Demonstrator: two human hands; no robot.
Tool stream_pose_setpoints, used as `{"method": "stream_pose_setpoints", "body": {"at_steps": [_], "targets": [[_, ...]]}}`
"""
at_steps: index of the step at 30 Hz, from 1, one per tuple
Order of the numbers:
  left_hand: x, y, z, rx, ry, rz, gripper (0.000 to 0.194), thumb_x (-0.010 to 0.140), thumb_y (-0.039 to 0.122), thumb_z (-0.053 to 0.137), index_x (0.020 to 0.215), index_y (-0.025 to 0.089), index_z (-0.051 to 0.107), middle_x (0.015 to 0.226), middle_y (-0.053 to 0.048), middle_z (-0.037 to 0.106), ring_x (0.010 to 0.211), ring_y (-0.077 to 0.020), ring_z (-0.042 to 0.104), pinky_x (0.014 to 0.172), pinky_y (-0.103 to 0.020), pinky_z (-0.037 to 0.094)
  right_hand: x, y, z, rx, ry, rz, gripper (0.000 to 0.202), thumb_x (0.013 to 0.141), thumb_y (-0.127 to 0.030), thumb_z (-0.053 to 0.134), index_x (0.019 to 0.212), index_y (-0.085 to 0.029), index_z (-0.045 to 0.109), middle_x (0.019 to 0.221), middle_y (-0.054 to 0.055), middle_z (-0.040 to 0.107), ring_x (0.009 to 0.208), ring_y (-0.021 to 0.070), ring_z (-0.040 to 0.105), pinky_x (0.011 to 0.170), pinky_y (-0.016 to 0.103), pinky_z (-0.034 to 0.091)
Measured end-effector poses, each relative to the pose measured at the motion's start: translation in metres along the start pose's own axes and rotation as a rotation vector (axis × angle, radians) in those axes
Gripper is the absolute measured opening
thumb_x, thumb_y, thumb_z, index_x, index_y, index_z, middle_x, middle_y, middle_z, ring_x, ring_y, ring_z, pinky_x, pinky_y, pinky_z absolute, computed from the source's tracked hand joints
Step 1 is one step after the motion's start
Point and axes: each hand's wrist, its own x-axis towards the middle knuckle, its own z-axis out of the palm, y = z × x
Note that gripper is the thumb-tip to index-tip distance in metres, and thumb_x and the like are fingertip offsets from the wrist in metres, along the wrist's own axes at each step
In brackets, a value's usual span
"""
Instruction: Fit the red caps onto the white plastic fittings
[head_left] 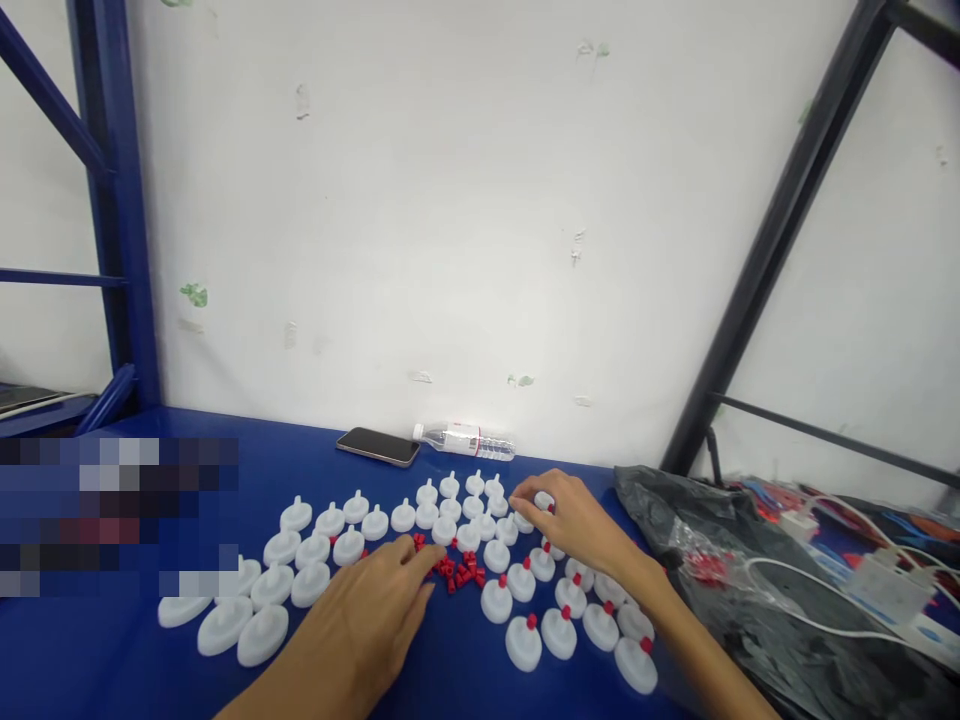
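My left hand (375,605) reaches over a small pile of red caps (466,572), palm down. Its fingers are stretched out and slightly apart at the pile's left edge, with no cap visible in them. My right hand (566,512) is bent in a pinch above the white round nozzle lids at the right; whatever lies between its fingertips is hidden. Plain white lids (496,555) stand nozzle-up in the middle, and more plain lids (311,584) are grouped at the left. Several lids with red caps on their nozzles (523,642) stand at the right front.
A phone (379,446) and a clear plastic bottle (469,440) lie at the back of the blue table (442,665) by the wall. At the right are a black plastic bag (720,590), white cables and a power strip (892,585). Metal frame posts flank the table.
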Motion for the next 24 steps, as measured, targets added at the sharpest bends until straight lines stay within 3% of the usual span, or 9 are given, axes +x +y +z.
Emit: {"method": "stream_pose_setpoints", "body": {"at_steps": [6,12,17,20,24], "targets": [[0.001,0.011,0.009,0.126,-0.14,-0.003,0.053,0.094,0.006,0.043,0.138,0.026,0.065,0.123,-0.016,0.075,0.09,-0.0327,0.08,0.074,-0.046,0.066,-0.001,-0.004,0.003,0.046,-0.042,-0.047,0.012,0.093,-0.034,0.07,0.089,-0.025,0.077,0.094,0.003,0.078,0.098,0.0274,0.068,0.091,0.043,0.049],[0.007,0.01,0.007,0.147,-0.243,0.018,0.049,0.095,0.005,0.045,0.131,0.027,0.068,0.115,-0.012,0.076,0.085,-0.0313,0.08,0.071,-0.043,0.065,0.001,-0.002,-0.004,0.127,0.047,-0.008,0.017,0.099,-0.034,0.059,0.094,-0.023,0.07,0.099,0.004,0.077,0.096,0.0253,0.07,0.087,0.04,0.051],[0.009,0.01,0.003,0.123,-0.252,-0.002,0.039,0.095,0.003,0.046,0.114,0.024,0.072,0.113,-0.009,0.075,0.085,-0.0261,0.079,0.069,-0.034,0.062,0.0,-0.005,-0.004,0.228,0.075,0.018,0.014,0.104,-0.034,0.051,0.101,-0.023,0.059,0.1,0.005,0.076,0.099,0.0237,0.073,0.082,0.037,0.055],[0.009,0.009,0.0,0.084,-0.242,-0.013,0.032,0.095,0.004,0.046,0.101,0.022,0.072,0.109,-0.008,0.076,0.082,-0.0243,0.078,0.071,-0.033,0.06,-0.001,-0.009,-0.003,0.274,0.082,0.016,0.013,0.105,-0.034,0.049,0.099,-0.024,0.053,0.103,0.006,0.075,0.1,0.0228,0.074,0.084,0.037,0.057],[0.008,0.007,0.002,0.006,-0.182,-0.017,0.03,0.097,0.006,0.044,0.099,0.021,0.07,0.095,-0.005,0.078,0.084,-0.0255,0.078,0.073,-0.035,0.06,-0.001,-0.013,-0.003,0.283,0.103,-0.011,0.014,0.106,-0.036,0.049,0.1,-0.024,0.053,0.106,0.006,0.074,0.101,0.0223,0.072,0.086,0.037,0.057]]}}
